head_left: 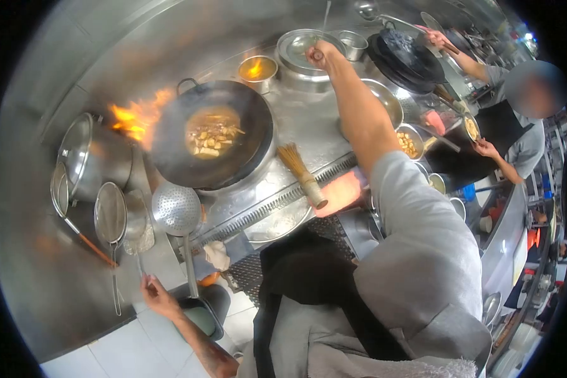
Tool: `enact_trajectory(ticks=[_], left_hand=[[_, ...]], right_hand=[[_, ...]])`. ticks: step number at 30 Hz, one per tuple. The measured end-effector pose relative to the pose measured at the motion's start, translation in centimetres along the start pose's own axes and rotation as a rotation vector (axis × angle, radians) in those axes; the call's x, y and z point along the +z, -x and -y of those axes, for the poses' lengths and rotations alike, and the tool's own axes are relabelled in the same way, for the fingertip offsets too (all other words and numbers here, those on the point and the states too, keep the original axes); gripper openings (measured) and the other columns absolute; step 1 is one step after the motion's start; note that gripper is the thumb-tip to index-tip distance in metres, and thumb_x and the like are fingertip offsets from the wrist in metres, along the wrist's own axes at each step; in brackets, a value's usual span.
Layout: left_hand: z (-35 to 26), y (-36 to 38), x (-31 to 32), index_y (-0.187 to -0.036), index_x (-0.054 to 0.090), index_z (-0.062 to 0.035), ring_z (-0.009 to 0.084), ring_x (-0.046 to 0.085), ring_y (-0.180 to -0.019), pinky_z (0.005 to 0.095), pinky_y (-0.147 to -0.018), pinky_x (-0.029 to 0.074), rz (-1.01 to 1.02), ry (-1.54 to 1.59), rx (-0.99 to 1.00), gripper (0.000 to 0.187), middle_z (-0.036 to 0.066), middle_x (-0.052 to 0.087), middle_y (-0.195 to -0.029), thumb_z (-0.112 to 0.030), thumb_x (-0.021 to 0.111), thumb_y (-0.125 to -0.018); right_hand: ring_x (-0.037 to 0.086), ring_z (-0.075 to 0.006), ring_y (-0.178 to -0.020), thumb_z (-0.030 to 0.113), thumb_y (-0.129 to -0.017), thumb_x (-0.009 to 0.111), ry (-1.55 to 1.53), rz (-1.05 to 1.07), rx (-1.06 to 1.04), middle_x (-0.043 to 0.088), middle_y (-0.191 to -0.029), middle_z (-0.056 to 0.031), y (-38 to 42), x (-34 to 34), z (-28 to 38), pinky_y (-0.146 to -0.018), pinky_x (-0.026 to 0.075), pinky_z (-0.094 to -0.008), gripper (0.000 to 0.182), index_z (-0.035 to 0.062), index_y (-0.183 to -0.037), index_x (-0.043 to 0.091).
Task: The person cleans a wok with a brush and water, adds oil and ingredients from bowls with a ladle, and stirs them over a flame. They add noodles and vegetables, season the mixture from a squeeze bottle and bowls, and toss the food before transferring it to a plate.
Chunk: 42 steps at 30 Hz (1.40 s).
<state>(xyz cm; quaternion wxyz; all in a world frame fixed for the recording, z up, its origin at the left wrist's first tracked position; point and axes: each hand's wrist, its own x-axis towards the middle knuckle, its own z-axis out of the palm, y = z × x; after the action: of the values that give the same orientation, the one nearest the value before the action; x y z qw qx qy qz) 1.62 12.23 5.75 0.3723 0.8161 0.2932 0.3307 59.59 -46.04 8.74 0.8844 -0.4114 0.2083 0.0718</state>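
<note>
My right hand (322,54) is closed around the round-ended handle of what looks like a ladle, over a wide metal pot (288,62) at the back; the utensil's head is mostly hidden. To the left a black wok (246,142) sits on the burner with cubed food (211,142) in brown sauce. Low on the left, my left hand (159,296) is held out with its fingers loosely curled and apart, and I see nothing in it. Close by are the handle of a perforated skimmer (176,208) and a thin utensil handle (139,261).
Flames (138,118) rise beside the wok's left rim. A lidded pot (101,154) and a mesh strainer (111,213) stand left. A bamboo brush (302,176) lies on the stove edge. At right, a co-worker (507,126) holds a ladle (384,16) and a bowl (471,127).
</note>
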Motion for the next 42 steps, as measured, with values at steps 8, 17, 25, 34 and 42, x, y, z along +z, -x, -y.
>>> enact_trajectory(ticks=[8, 17, 25, 34, 42], left_hand=[[3.1, 1.6, -0.8, -0.126, 0.061, 0.0010, 0.0099, 0.051, -0.074, 0.0252, -0.066, 0.043, 0.070, -0.024, 0.029, 0.038, 0.007, 0.063, -0.099, -0.015, 0.069, -0.093], [2.0, 3.7, -0.8, -0.128, 0.059, 0.0004, 0.0109, 0.054, -0.086, 0.0251, -0.077, 0.046, 0.048, 0.140, -0.148, 0.038, 0.005, 0.061, -0.100, -0.018, 0.066, -0.095], [-2.6, 2.8, 0.3, -0.122, 0.061, -0.0005, 0.0080, 0.050, -0.077, 0.0226, -0.069, 0.043, 0.168, 0.202, 0.105, 0.029, -0.001, 0.055, -0.085, -0.008, 0.063, -0.095], [-1.3, 6.0, 6.8, -0.107, 0.064, -0.0014, 0.0050, 0.049, -0.070, 0.0192, -0.062, 0.038, 0.777, 0.534, -0.011, 0.018, -0.002, 0.056, -0.081, -0.006, 0.068, -0.090], [-8.3, 12.8, 10.6, -0.107, 0.065, 0.0000, 0.0037, 0.047, -0.068, 0.0187, -0.060, 0.037, 1.395, 0.697, 0.226, 0.020, -0.004, 0.051, -0.077, -0.005, 0.070, -0.089]], right_hand=[[0.072, -0.0377, -0.077, 0.013, -0.084, 0.055, 2.006, -0.222, -0.540, 0.071, -0.081, -0.0242, 4.9, -2.1, -1.4, -0.072, 0.057, -0.0435, 0.023, -0.0030, -0.091, 0.071], [0.064, -0.0266, -0.058, 0.012, -0.086, 0.052, 1.169, -0.102, -0.040, 0.067, -0.073, -0.0155, -0.7, -2.9, -3.8, -0.055, 0.052, -0.0426, 0.020, -0.0005, -0.081, 0.067], [0.065, -0.0286, -0.063, 0.016, -0.088, 0.054, 1.466, 0.083, -0.403, 0.064, -0.068, -0.0179, 2.1, 7.7, -2.6, -0.060, 0.054, -0.0419, 0.020, 0.0023, -0.078, 0.065], [0.064, -0.0490, -0.087, 0.016, -0.087, 0.056, 1.579, -0.407, -0.620, 0.065, -0.086, -0.0308, 37.2, -13.4, -24.1, -0.076, 0.051, -0.0558, 0.035, 0.0045, -0.120, 0.058], [0.062, -0.0317, -0.111, 0.032, -0.089, 0.063, 1.787, -0.508, -0.132, 0.063, -0.121, -0.0143, 46.1, -19.8, -31.9, -0.087, 0.054, -0.0442, 0.039, 0.0096, -0.120, 0.065]])
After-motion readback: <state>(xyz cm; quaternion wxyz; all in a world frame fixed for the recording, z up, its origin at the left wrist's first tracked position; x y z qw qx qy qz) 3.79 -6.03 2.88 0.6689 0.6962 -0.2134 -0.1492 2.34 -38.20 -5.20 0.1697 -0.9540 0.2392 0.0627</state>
